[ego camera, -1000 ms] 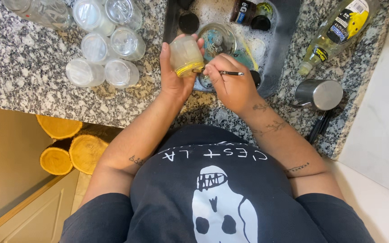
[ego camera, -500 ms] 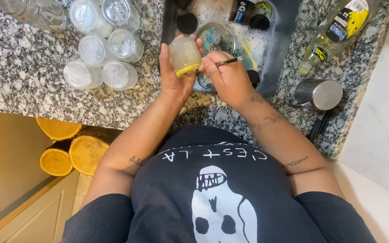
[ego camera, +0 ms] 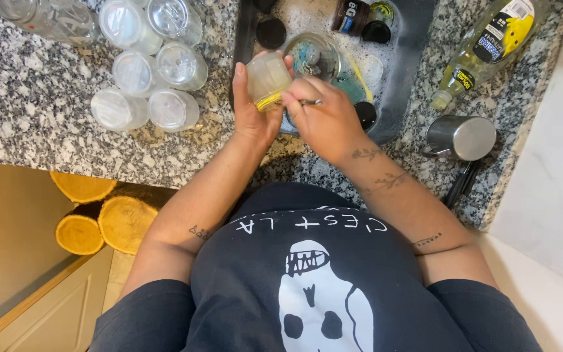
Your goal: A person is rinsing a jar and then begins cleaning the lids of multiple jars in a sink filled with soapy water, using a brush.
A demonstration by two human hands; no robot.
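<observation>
At the far left edge of the counter (ego camera: 47, 124) a glass bottle (ego camera: 47, 18) lies on its side near the back corner. Just right of it six upturned jars (ego camera: 148, 62) stand in a tight cluster, touching one another, mouths down on the speckled stone.

The left hand (ego camera: 252, 111) is curled around a small jar (ego camera: 267, 79), thumb on one side and fingers wrapped over the far side, clamped firmly on it. The jar is cloudy, with a yellow band at its near end. It is held above the front left corner of the sink (ego camera: 412, 72), over the rim. Its long axis runs roughly from the person toward the back of the counter, tilted a little; which end is the mouth cannot be told.

The right hand (ego camera: 327, 120) sits just beside the left, the two hands touching at the jar. Its fingers are pinched shut on a thin dark tool (ego camera: 312, 102), whose tip meets the jar's near end; most of the tool is hidden in the fist.

In the soapy sink lie a round glass lid (ego camera: 314, 58), two black caps (ego camera: 272, 31) and a dark bottle (ego camera: 353, 14). Right of the sink a soap bottle (ego camera: 483, 49) lies slanted toward the back right corner, and a steel cup (ego camera: 461, 137) stands near the front edge.
</observation>
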